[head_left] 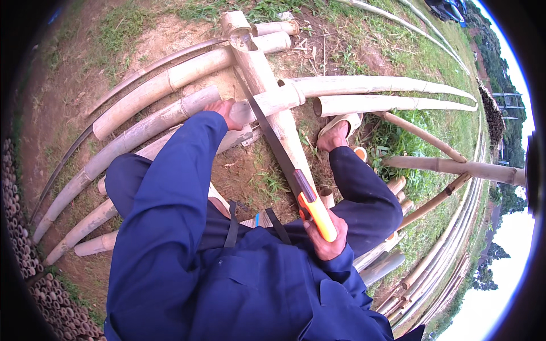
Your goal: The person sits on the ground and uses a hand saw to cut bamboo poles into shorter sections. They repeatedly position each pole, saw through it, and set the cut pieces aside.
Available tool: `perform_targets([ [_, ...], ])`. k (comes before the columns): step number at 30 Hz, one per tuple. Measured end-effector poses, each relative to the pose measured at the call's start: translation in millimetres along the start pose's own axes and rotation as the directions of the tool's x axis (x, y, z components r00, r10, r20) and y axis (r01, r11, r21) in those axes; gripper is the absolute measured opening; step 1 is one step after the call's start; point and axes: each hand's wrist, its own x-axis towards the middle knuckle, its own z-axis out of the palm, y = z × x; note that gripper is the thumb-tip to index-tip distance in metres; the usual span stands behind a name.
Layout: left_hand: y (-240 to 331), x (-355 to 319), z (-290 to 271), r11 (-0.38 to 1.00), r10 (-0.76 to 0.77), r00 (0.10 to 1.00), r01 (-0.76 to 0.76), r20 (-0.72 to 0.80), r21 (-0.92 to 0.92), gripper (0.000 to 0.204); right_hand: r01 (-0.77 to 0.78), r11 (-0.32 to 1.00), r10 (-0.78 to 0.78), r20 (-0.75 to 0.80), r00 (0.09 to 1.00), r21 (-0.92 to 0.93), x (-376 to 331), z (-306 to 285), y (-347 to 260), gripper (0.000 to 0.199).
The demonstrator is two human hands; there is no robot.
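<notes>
My left hand [227, 113] is wrapped round the near-left end of a pale bamboo pole [364, 85], which lies across a thick bamboo beam [296, 139]. In my right hand [327, 236] is the orange and yellow handle of a hand saw [278, 150]. The long dark blade slants up and to the left, crossing the bamboo just right of my left hand. Its far tip reaches beyond the pole, beside the beam. How deep the teeth sit in the bamboo cannot be made out.
Several cut bamboo poles [170, 79] lie on the ground to the left. A second pole [392, 104] runs beside the held one. Bamboo supports [449, 165] cross at right, near my sandalled foot [335, 135]. Stacked bamboo [62, 307] stands at lower left.
</notes>
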Motion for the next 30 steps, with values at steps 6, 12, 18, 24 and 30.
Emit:
perform_targets([
  [6,-15,11,-2,0.997,0.014,0.998,-0.009,0.059,-0.081,0.094,0.051,0.97,-0.054,-0.008,0.999,-0.236,-23,-3,-9,0.012],
  [12,6,0,-10,0.999,-0.021,0.997,0.024,-0.069,0.038,0.092,0.096,0.959,-0.11,-0.04,0.993,-0.266,-12,15,-7,0.012],
  [18,11,-14,30,0.986,0.066,0.921,-0.002,-0.385,0.164,0.081,0.13,0.965,-0.145,-0.052,0.988,-0.229,12,38,9,0.011],
  [24,3,-2,21,0.983,0.01,0.954,0.045,-0.301,0.176,0.07,0.107,0.968,-0.114,-0.019,0.993,-0.226,-7,23,17,0.013],
  [30,10,-6,14,0.989,0.04,0.988,-0.018,-0.147,0.149,0.065,0.066,0.994,-0.069,-0.035,0.997,-0.084,31,40,34,0.02],
])
